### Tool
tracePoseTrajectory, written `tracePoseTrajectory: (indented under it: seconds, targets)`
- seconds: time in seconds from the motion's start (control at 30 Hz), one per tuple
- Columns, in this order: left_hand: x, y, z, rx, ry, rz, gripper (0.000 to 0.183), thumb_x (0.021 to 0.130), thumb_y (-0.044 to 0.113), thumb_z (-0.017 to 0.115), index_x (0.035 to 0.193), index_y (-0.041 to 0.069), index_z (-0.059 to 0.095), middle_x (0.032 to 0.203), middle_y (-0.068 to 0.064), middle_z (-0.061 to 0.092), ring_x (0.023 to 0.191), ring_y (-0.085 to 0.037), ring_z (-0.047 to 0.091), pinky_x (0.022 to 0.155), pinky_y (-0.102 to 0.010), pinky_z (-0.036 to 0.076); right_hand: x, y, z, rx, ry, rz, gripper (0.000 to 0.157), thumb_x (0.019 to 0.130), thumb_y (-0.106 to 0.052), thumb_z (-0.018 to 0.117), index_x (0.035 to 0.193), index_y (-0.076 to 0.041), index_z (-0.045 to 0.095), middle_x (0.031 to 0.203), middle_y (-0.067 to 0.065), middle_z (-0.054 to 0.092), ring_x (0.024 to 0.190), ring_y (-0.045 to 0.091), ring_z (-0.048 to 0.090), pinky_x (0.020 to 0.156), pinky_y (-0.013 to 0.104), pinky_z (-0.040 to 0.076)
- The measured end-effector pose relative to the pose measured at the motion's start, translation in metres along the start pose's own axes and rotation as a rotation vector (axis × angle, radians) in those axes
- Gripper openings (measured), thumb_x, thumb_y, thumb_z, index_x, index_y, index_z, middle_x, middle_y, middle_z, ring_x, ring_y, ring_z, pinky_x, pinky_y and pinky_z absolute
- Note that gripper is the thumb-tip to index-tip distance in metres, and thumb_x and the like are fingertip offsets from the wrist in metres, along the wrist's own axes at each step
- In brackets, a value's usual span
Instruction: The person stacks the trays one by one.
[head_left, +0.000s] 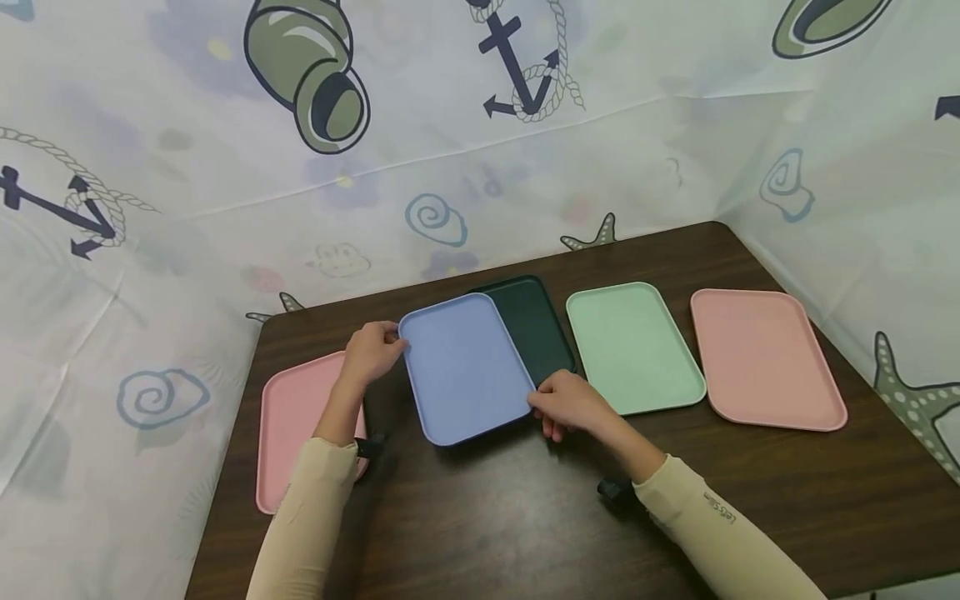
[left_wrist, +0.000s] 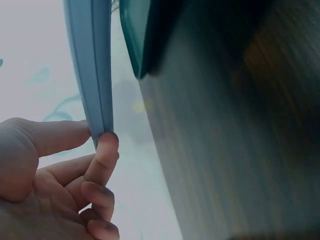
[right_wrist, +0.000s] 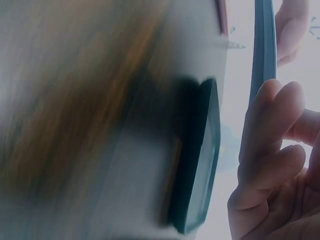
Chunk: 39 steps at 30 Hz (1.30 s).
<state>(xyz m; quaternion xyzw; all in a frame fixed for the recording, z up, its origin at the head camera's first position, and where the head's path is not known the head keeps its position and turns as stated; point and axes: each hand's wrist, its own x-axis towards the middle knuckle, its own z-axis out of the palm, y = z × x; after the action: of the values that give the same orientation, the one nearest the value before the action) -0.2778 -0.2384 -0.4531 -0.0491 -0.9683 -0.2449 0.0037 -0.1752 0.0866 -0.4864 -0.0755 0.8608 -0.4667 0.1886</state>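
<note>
A blue rectangular tray (head_left: 467, 367) is held up off the table between both hands. My left hand (head_left: 372, 352) pinches its upper left corner; in the left wrist view the thumb lies on one face and the fingers (left_wrist: 106, 155) on the other. My right hand (head_left: 572, 403) grips the lower right corner, its fingers (right_wrist: 270, 120) curled against the tray's edge. Behind and partly under the blue tray lies a dark green tray (head_left: 531, 329) on the table, its left part hidden. Both wrist views show a gap between the blue tray and the dark green one.
On the brown wooden table (head_left: 480, 517) a pink tray (head_left: 300, 417) lies at the left, partly behind the left forearm. A light green tray (head_left: 633, 346) and another pink tray (head_left: 765, 358) lie at the right. A patterned cloth (head_left: 420, 167) hangs behind the table.
</note>
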Motion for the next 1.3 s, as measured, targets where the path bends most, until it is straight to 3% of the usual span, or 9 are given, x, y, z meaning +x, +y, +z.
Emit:
tracePoseTrajectory:
  seconds: [0.3,0.47,0.7,1.03,1.3]
  targets:
    - [0.031,0.032,0.026,-0.032,0.02,0.03,0.035,0.09,0.014,0.058,0.12,-0.003,0.067,0.087,-0.012,0.069,0.08,-0.028,0.061,0.076,-0.043,0.046,0.002,0.018,-0.028,0.002,0.031,0.064,0.031,0.091,-0.017,0.052,0.074,0.004,0.067,0.053,0.006,0.061,0.044,0.019,0.059,0.041,0.025,0.037]
    - [0.046,0.042,0.045,-0.027,0.034,0.03,0.036,0.088,0.012,0.053,0.119,0.0,0.068,0.075,-0.007,0.063,0.067,-0.023,0.053,0.066,-0.036,0.04,0.007,0.028,-0.035,0.0,0.053,0.094,0.032,0.091,-0.018,0.05,0.076,0.004,0.068,0.053,0.006,0.062,0.044,0.018,0.059,0.042,0.026,0.039]
    - [0.062,0.052,0.061,-0.038,0.029,0.001,0.04,0.089,0.011,0.05,0.124,0.002,0.066,0.069,-0.005,0.058,0.062,-0.021,0.047,0.065,-0.035,0.038,0.009,0.029,-0.049,0.023,0.069,0.125,0.033,0.091,-0.018,0.049,0.078,0.006,0.068,0.053,0.006,0.062,0.043,0.017,0.058,0.042,0.026,0.04]
    - [0.078,0.056,0.073,-0.066,0.003,-0.023,0.041,0.093,0.013,0.049,0.13,0.0,0.061,0.102,-0.012,0.068,0.087,-0.027,0.059,0.079,-0.042,0.047,0.021,0.035,-0.059,-0.045,0.096,0.159,0.035,0.091,-0.022,0.05,0.075,0.002,0.069,0.053,0.005,0.061,0.044,0.015,0.058,0.044,0.028,0.046]
    - [0.088,0.053,0.083,-0.055,-0.045,-0.06,0.044,0.095,0.016,0.047,0.135,0.003,0.056,0.109,-0.012,0.065,0.093,-0.027,0.057,0.085,-0.044,0.046,0.026,0.032,-0.064,-0.142,0.105,0.168,0.034,0.09,-0.022,0.05,0.067,-0.005,0.067,0.054,0.004,0.062,0.05,0.02,0.063,0.049,0.033,0.049]
